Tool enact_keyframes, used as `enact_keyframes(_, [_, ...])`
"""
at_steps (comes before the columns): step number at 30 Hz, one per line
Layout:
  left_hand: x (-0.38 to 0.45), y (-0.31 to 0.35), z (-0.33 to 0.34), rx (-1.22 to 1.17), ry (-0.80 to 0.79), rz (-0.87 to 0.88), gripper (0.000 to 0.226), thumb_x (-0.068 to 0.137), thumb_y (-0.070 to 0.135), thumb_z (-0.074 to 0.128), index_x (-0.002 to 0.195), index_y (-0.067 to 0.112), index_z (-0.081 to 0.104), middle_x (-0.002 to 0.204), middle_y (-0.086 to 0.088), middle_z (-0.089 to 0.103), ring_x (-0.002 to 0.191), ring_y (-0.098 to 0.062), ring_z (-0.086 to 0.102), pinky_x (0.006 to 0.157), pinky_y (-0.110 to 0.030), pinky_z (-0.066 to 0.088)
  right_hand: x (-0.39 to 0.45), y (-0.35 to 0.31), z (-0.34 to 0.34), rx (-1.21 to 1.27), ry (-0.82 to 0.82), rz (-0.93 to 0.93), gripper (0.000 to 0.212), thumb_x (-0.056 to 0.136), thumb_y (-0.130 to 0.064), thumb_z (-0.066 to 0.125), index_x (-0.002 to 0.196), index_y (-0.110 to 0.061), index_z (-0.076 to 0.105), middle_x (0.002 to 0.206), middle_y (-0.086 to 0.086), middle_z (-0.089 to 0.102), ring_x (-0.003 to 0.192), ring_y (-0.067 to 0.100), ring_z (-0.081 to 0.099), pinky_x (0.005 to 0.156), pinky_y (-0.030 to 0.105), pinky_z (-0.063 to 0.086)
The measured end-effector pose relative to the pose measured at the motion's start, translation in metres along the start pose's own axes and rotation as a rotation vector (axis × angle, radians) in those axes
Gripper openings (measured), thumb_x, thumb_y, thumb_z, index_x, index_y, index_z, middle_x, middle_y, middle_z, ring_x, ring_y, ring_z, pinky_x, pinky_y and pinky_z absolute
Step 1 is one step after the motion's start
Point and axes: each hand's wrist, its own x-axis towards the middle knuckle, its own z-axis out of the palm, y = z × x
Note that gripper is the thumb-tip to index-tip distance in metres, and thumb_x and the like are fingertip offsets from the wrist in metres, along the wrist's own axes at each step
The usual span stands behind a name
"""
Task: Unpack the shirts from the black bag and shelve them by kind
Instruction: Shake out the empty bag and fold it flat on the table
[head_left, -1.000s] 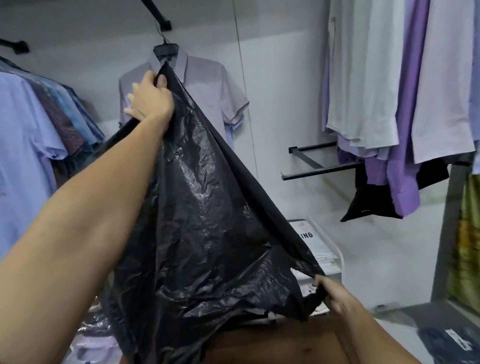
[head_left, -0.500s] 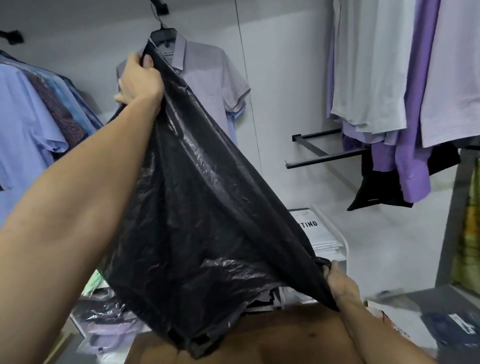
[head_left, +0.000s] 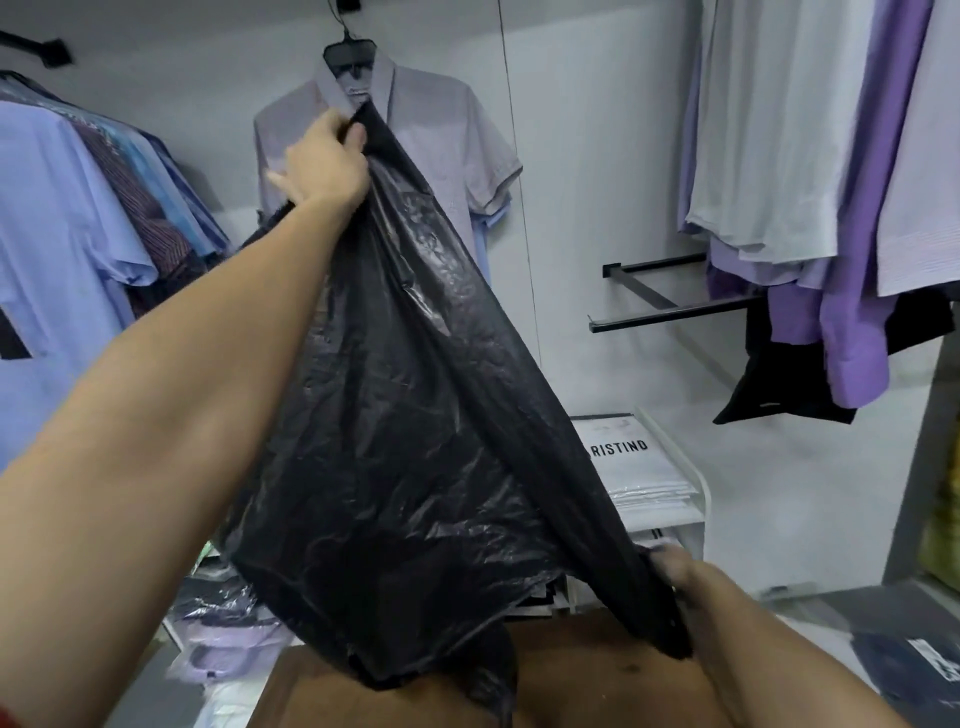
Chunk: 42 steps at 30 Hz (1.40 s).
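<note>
Black plastic, the black bag (head_left: 415, 467) stretches on a slant from the left hand (head_left: 322, 161), raised high and gripping one corner, down to the right hand (head_left: 675, 577), whose fingers pinch its lower edge above the brown tabletop (head_left: 597, 686). Packed shirts (head_left: 639, 483) lie shelved behind; hanging shirts (head_left: 831, 156) crowd the right.

Only readable bit: "RISTINO" in black caps on the white packaged shirt (head_left: 621, 457) topping the stack, first letters cut off by the black bag (head_left: 415, 441).
</note>
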Motion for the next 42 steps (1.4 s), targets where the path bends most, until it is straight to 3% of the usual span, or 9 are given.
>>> enact_keyframes(3, [-0.007,0.006,0.014,0.057,-0.073,0.107,0.032,0.102,0.045,0.045,0.126,0.033,0.063,0.134,-0.003,0.066,0.132,-0.033,0.053,0.117,-0.062,0.015,-0.029,-0.082,-0.034,0.174,0.093,-0.113,0.03,0.101,-0.01,0.04,0.093,0.002,0.065,0.096,0.022,0.065,0.081,0.029,0.058,0.07,0.036,0.042])
enact_keyframes(7, [-0.017,0.014,0.03,0.14,-0.199,0.274,0.032,0.104,0.043,0.046,0.125,0.027,0.064,0.129,-0.009,0.068,0.126,-0.036,0.056,0.114,-0.062,0.019,-0.063,-0.202,-0.085,0.499,0.16,-0.365,0.037,0.103,-0.044,0.041,0.118,-0.019,0.064,0.123,0.007,0.07,0.114,0.028,0.064,0.098,0.041,0.046])
enact_keyframes(11, [-0.021,0.015,0.048,0.12,-0.291,0.403,0.028,0.101,0.046,0.048,0.111,0.026,0.065,0.117,-0.008,0.07,0.116,-0.035,0.06,0.101,-0.051,0.041,-0.123,-0.319,-0.126,0.554,0.133,-0.742,0.081,0.091,-0.068,0.059,0.155,-0.021,0.038,0.146,-0.011,0.049,0.134,0.009,0.047,0.112,0.03,0.037])
enact_keyframes(15, [-0.028,0.018,0.054,-0.118,-0.372,0.505,0.029,0.097,0.043,0.052,0.099,0.019,0.066,0.093,-0.002,0.067,0.099,-0.028,0.064,0.086,-0.039,0.047,-0.15,-0.403,-0.139,0.577,0.227,-0.961,0.064,0.09,-0.061,0.063,0.141,-0.024,0.052,0.136,-0.005,0.064,0.122,0.01,0.062,0.107,0.038,0.051])
enact_keyframes(21, [-0.026,-0.012,0.025,-0.218,-0.677,0.474,0.044,0.078,0.053,0.082,0.112,0.035,0.061,0.106,0.005,0.073,0.091,-0.008,0.066,0.087,-0.027,0.05,-0.145,-0.434,-0.158,0.694,0.572,-0.894,0.022,0.108,-0.028,0.046,0.108,-0.013,0.063,0.104,0.006,0.069,0.101,0.025,0.064,0.087,0.032,0.049])
enact_keyframes(26, [-0.009,-0.072,-0.009,0.392,-0.897,0.386,0.041,0.067,0.036,0.095,0.092,0.016,0.07,0.083,0.007,0.072,0.074,-0.012,0.063,0.071,-0.027,0.045,-0.134,-0.404,-0.192,0.656,0.841,-0.75,0.027,0.112,-0.031,0.032,0.107,-0.013,0.052,0.092,-0.002,0.06,0.099,0.027,0.058,0.072,0.028,0.03])
enact_keyframes(30, [0.01,-0.126,-0.035,0.592,-0.776,0.296,0.039,0.078,0.047,0.085,0.093,0.015,0.07,0.091,-0.006,0.073,0.089,-0.027,0.066,0.083,-0.035,0.051,-0.128,-0.376,-0.211,0.544,0.973,-0.64,0.043,0.113,-0.037,0.024,0.134,-0.01,0.048,0.128,0.012,0.064,0.121,0.032,0.057,0.087,0.037,0.036])
enact_keyframes(36, [0.016,-0.143,-0.05,0.569,-0.523,0.305,0.037,0.096,0.051,0.057,0.126,0.032,0.05,0.136,-0.011,0.062,0.123,-0.036,0.058,0.106,-0.052,0.043,-0.126,-0.361,-0.216,0.332,1.192,-0.545,0.042,0.113,-0.037,0.021,0.131,-0.011,0.049,0.114,0.019,0.07,0.103,0.04,0.063,0.071,0.038,0.029])
enact_keyframes(42, [-0.001,-0.14,-0.079,0.485,-0.538,0.507,0.036,0.081,0.065,0.069,0.087,0.032,0.057,0.086,-0.008,0.063,0.085,-0.033,0.058,0.078,-0.041,0.046,-0.125,-0.333,-0.239,0.284,1.187,-0.404,0.042,0.112,-0.039,0.022,0.133,-0.013,0.048,0.126,0.023,0.065,0.112,0.045,0.06,0.084,0.045,0.041])
